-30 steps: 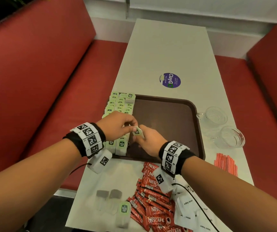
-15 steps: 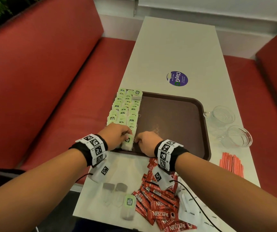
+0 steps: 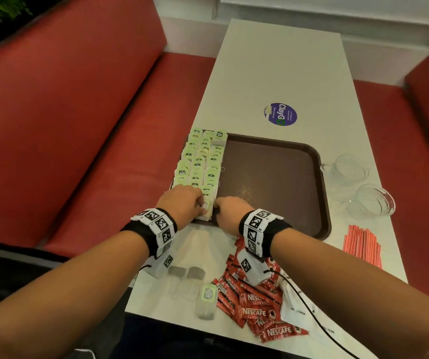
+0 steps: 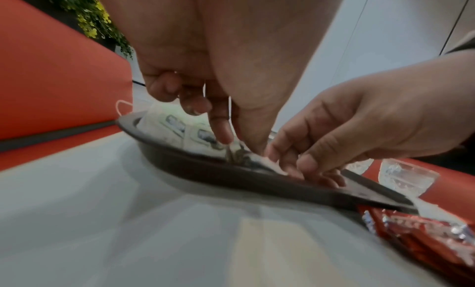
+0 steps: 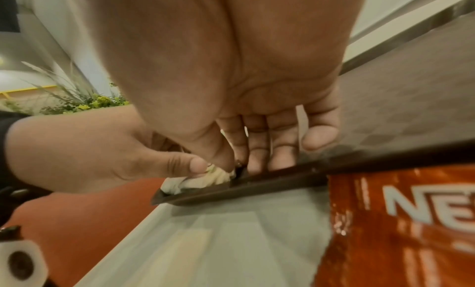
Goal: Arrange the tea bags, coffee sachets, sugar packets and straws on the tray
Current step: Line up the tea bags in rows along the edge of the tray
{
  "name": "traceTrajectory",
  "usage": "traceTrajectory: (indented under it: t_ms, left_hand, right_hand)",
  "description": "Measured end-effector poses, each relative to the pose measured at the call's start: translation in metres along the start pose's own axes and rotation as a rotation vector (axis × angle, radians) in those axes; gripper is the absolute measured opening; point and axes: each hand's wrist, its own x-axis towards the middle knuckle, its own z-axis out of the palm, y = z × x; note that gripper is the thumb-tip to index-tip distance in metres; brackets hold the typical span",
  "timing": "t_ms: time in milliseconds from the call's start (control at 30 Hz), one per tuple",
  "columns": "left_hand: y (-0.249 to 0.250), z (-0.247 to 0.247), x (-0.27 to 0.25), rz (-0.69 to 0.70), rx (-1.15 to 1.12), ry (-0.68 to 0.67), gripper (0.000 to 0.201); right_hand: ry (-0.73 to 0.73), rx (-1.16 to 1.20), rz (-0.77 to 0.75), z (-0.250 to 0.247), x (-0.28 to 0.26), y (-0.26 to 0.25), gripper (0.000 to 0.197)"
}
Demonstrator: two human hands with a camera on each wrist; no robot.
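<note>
**One more tea bag goes down at the near end of the rows**

Both our hands meet at the near-left corner of the tray (image 3: 323, 203). Our left hand (image 3: 182, 203) pinches the tea bag (image 3: 206, 209) between thumb and curled fingers, and our right hand (image 3: 230, 209) nips its other edge with thumb and forefinger, the remaining fingers resting on the tray floor just inside the rim. In the left wrist view the bag's paper lies low against the brown tray beside the bags already set.

A second ago we held this bag raised above the tray, between our hands; half a second ago it had come down to the near rim, and now it sits in line with the rows of tea bags (image 3: 200, 161) that fill the tray's left side. We judge the placing nearly done, with only the release left.

Further out, the task is far from finished. A few tea bags (image 3: 205, 301) lie on the white table (image 3: 273, 60) near our left wrist. The coffee sachets (image 3: 257, 304) lie heaped under our right forearm, the white sugar packets (image 3: 293, 301) just beside them, and the red straws (image 3: 362, 246) right of the tray. Two glass cups (image 3: 358, 182) stand beyond the straws. Most of the tray floor is bare.
</note>
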Motion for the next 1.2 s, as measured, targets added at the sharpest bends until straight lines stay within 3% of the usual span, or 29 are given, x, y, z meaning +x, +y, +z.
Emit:
traceTrajectory:
  t_ms: [133,200,333,467,567,633,733,900,1200]
  left_hand:
    - [-0.005,-0.004,-0.028,0.111,-0.035,0.101,0.013]
    - [-0.013,-0.006,-0.047,0.194,0.007,0.096,0.013]
    - [-0.034,0.002,-0.083,0.335,0.085,-0.095,0.008]
    - [-0.043,0.019,-0.109,0.458,0.162,-0.277,0.02]
    - [-0.044,0.029,-0.12,0.438,0.17,-0.349,0.041]
    - [-0.045,0.035,-0.123,0.41,0.165,-0.333,0.059]
    - [-0.05,0.039,-0.124,0.362,0.141,-0.293,0.066]
    - [-0.052,0.03,-0.114,0.283,0.169,-0.249,0.054]
    - [-0.048,0.016,-0.109,0.305,0.323,-0.294,0.028]
  right_hand:
    - [0.046,-0.116,-0.015,0.004,-0.013,-0.012,0.016]
    - [0.051,-0.139,-0.097,0.008,-0.024,-0.022,0.015]
    - [-0.149,-0.202,-0.34,0.023,-0.044,-0.045,0.015]
    - [-0.307,-0.322,-0.438,0.045,-0.055,-0.06,0.02]
    - [-0.28,-0.399,-0.444,0.052,-0.057,-0.064,0.031]
    - [-0.238,-0.414,-0.446,0.051,-0.056,-0.066,0.038]
    - [-0.227,-0.458,-0.393,0.048,-0.053,-0.069,0.048]
    - [-0.184,-0.475,-0.295,0.047,-0.047,-0.07,0.051]
    - [-0.149,-0.572,-0.3,0.05,-0.045,-0.073,0.015]
